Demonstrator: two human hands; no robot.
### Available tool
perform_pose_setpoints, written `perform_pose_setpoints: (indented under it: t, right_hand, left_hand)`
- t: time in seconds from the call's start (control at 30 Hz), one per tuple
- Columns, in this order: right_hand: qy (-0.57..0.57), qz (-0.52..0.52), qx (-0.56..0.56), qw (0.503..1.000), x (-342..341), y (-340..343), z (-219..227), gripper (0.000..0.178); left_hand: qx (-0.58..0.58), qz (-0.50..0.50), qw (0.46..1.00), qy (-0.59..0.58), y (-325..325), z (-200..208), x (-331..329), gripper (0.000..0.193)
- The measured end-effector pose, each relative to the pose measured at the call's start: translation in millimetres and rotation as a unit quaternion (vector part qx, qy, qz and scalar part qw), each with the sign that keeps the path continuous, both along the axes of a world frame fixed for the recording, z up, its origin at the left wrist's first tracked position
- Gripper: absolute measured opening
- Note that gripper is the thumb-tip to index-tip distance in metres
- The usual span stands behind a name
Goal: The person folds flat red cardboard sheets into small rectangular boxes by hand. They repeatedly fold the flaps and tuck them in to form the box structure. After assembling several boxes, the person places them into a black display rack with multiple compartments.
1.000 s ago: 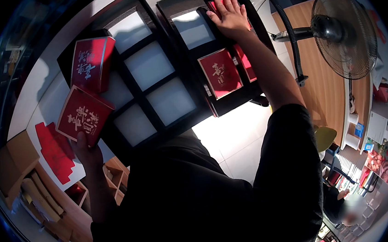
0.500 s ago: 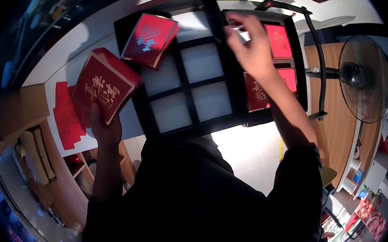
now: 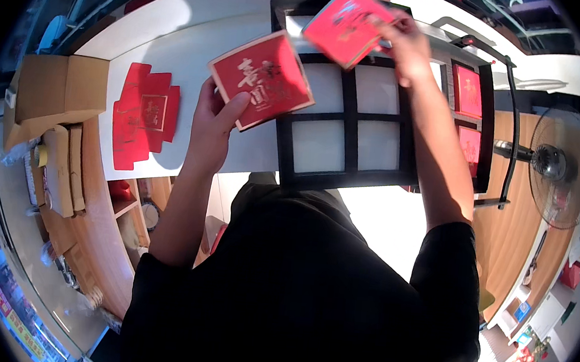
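Note:
My left hand point(image 3: 215, 130) is closed on the edge of a square red box point(image 3: 261, 82) with gold lettering and a pale border, its thumb on the printed face. Farther right, my right hand point(image 3: 409, 53) grips the corner of a second red box point(image 3: 348, 26), which is tilted over the far end of a black divided frame point(image 3: 351, 141). Pale square panels fill the frame's compartments. Both boxes are held above the white table, close to each other. Fingers of the right hand partly cover the second box's right corner.
Flattened red cardboard point(image 3: 130, 115) lies on the white table point(image 3: 196, 149) at left. A cardboard carton point(image 3: 60, 92) stands beyond it. On the right, more red boxes point(image 3: 468, 91) sit in a black case with a dark handle point(image 3: 509, 131), near a fan point(image 3: 549, 161).
My right hand has moved from over the black case to the second red box, which lay over the frame, and grips it. My left hand has raised its box. The view has shifted left.

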State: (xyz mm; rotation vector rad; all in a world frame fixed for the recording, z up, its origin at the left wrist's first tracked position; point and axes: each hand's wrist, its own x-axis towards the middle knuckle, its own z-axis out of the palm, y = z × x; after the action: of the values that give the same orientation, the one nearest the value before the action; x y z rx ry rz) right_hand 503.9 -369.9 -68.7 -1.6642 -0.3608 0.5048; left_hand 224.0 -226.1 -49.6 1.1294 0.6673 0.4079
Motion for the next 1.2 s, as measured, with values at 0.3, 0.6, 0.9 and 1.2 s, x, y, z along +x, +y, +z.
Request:
perform_pose_setpoints:
  t: [0.3,0.6,0.9,1.2]
  right_hand:
    - [-0.016,-0.167,0.14,0.976,-4,-116,69,0.03]
    - [0.027,-0.22,0.137,0.965,-36,-162,54,0.037]
    - [0.026,-0.225,0.13,0.965,-33,-185,40,0.042]
    - [0.035,-0.231,0.117,0.965,-31,-190,33,0.04]
  left_hand:
    - [0.135,-0.12,0.982,0.061,-30,-9,73,0.074]
    - [0.595,-0.147,0.784,0.096,-38,-34,78,0.089]
    - [0.704,-0.26,0.659,0.046,-16,-23,87,0.092]
    - [0.713,-0.274,0.643,0.059,-12,-19,88,0.086]
